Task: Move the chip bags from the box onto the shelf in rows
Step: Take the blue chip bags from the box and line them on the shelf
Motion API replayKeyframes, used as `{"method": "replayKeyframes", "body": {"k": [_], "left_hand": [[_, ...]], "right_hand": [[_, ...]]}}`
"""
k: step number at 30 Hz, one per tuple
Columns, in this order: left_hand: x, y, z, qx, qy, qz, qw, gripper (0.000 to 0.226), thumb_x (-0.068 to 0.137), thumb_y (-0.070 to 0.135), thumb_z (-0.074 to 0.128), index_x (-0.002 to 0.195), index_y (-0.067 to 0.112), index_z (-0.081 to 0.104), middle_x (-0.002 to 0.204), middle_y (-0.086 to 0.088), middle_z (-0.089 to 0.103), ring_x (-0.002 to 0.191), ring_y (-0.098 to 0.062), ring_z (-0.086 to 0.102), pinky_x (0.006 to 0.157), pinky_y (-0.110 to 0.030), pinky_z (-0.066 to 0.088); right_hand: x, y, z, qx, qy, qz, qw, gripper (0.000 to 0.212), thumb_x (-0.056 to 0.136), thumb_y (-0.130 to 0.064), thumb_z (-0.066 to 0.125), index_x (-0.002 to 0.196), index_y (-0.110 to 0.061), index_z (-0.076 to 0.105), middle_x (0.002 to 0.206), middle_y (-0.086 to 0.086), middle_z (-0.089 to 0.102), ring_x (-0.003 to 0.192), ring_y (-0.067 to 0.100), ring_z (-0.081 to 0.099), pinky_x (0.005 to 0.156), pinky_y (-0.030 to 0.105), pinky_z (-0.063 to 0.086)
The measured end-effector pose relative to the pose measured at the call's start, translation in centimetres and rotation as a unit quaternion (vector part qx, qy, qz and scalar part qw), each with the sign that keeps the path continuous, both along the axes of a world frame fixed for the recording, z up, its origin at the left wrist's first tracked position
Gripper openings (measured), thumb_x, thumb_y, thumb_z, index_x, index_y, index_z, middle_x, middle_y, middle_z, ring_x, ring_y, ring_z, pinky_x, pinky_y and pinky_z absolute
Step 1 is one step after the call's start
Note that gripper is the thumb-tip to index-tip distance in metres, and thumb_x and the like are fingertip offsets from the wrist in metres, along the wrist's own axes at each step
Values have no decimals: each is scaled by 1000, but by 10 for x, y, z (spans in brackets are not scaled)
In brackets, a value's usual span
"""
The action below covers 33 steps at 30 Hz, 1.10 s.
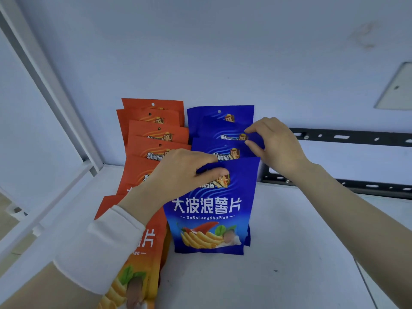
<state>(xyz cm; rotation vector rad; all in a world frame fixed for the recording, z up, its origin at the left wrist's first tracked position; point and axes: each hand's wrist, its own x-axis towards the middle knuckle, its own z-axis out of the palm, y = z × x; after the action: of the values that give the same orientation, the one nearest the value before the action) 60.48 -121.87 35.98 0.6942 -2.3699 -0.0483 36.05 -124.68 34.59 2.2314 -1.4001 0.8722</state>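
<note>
Left hand (178,172) pinches front blue bag (209,210); right hand (276,148) pinches rear blue bag (211,131).

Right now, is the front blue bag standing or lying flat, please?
Standing: the bag rests base-down on the shelf, left hand pinching its top.

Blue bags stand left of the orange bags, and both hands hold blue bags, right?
No. The head view shows the blue bags right of the orange bags; the left hand and right hand do hold blue bags.
</note>
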Motion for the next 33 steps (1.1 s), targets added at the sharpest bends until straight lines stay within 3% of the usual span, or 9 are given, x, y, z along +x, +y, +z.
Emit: {"method": "replayKeyframes", "body": {"k": [2,6,8,10,13,18,23,27,33], "left_hand": [[-2,-3,1,20,-11,13,1000,44,84,63,37,71,24,51,57,1,62,48,-12,58,42,-24,41],[-15,-14,4,11,-43,41,998,57,82,61,35,72,10,60,53,8,53,48,-8,51,46,-24,38],[-22,-22,4,25,-46,69,996,60,82,60,44,95,6,68,72,-3,67,64,-18,61,57,-29,44],[-27,-35,-1,72,-58,107,990,52,86,52,51,113,9,62,79,0,65,71,-16,59,59,-22,38],[-35,-50,-11,74,-102,129,984,42,87,50,50,108,14,57,62,12,46,56,-8,46,51,-17,32],[-46,-64,-31,25,-170,142,975,37,89,49,48,105,15,53,81,1,61,64,-10,51,47,-19,30],[-50,-66,-50,44,-118,138,982,37,89,38,56,113,11,54,108,-3,59,100,-17,54,73,-21,37],[-50,-65,-60,32,-99,149,983,32,87,30,62,111,11,56,110,-5,59,102,-19,54,84,-29,42],[-50,-55,-63,4,-105,171,980,26,87,24,62,109,10,58,109,-6,58,101,-23,53,85,-34,40]], "right_hand": [[-13,15,-1,-4,4,-24,1000,33,85,-33,49,99,-6,64,95,10,64,85,29,57,72,33,43],[-35,44,-10,-6,22,-70,997,36,85,-30,44,100,-4,64,96,12,64,89,34,59,73,39,46],[-43,56,-17,0,27,-89,996,34,85,-28,49,102,-3,64,99,13,65,93,35,61,75,41,48],[-48,66,-26,10,17,-109,994,29,83,-21,63,106,-3,63,104,14,66,101,35,61,79,43,48],[-53,80,-42,31,6,-125,992,32,80,-17,69,108,-2,62,109,14,65,110,35,59,84,45,47],[-60,90,-58,61,3,-140,988,33,80,-18,70,108,-2,62,112,16,64,111,36,58,85,47,47],[-62,97,-63,83,12,-154,984,40,75,-15,75,110,-1,62,112,17,64,111,36,58,88,48,46],[-61,95,-66,90,14,-154,984,40,75,-15,75,110,-1,62,113,17,64,111,37,57,88,49,46],[-57,88,-71,131,-11,-174,976,44,80,-20,70,117,-1,58,118,18,62,117,38,53,91,50,44]]}}
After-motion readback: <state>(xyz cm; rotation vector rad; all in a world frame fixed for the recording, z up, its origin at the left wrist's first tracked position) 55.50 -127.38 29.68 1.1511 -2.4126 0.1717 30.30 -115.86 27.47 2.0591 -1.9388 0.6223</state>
